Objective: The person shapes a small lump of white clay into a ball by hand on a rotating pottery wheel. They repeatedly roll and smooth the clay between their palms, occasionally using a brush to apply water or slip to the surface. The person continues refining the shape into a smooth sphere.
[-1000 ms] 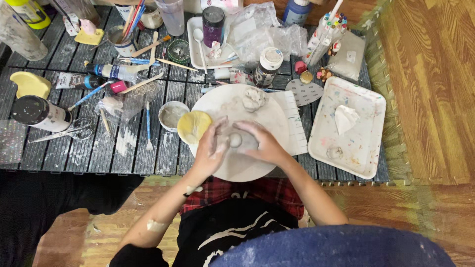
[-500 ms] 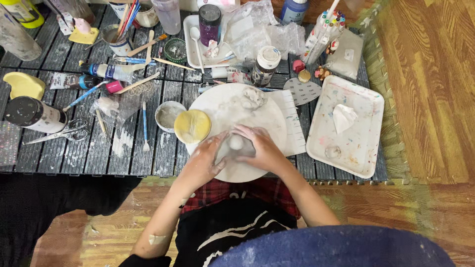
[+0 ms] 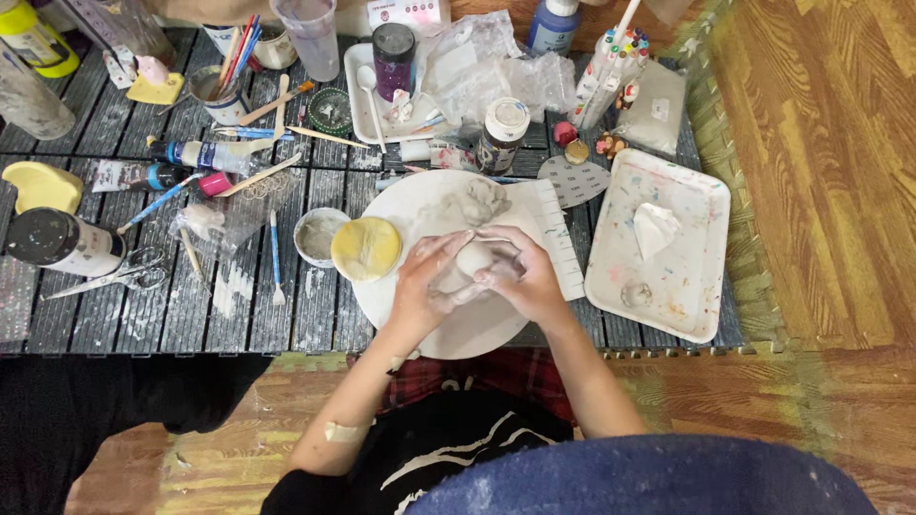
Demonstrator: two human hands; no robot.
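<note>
Both my hands meet over a round white board [image 3: 441,329] on a dark slatted table. My left hand [image 3: 425,286] and my right hand [image 3: 520,277] cup a small pale lump of clay [image 3: 474,257] between their fingers. A second grey clay lump [image 3: 480,198] lies on the far part of the board. A yellow round sponge [image 3: 366,248] rests on the board's left edge, close to my left hand.
A white paint-stained tray [image 3: 658,286] with a crumpled tissue sits at the right. Left of the board are a small bowl [image 3: 315,235], scissors [image 3: 110,278], brushes, paint tubes and a dark jar [image 3: 57,242]. Cups, bottles and plastic bags crowd the far side.
My hands and the clay have stayed over the board's middle, with the fingers shifting around the lump. The view has moved slightly.
</note>
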